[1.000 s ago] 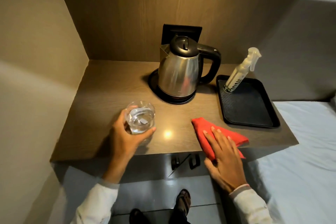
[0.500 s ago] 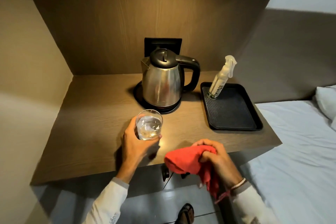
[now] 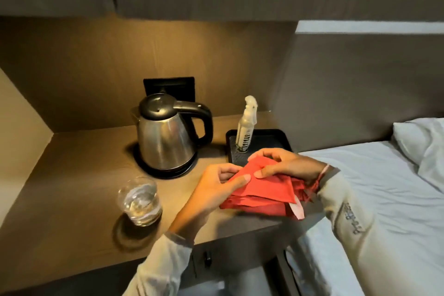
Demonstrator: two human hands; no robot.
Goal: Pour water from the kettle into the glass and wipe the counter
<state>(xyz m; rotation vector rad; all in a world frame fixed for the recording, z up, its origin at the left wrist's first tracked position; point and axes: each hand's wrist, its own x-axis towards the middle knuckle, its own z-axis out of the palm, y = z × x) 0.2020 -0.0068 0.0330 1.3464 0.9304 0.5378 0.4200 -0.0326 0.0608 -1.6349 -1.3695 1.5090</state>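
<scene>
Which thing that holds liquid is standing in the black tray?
The spray bottle stands upright in the black tray. The kettle sits on its own round base, and the glass stands directly on the counter.

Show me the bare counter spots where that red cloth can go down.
Widest bare patch: left counter, bordered by side wall, kettle and glass. A narrower strip lies between the glass and the front edge. Crowded: right side, where both hands and the red cloth sit before the tray and spray bottle.

Bare counter left of kettle; glass near front edge
</scene>
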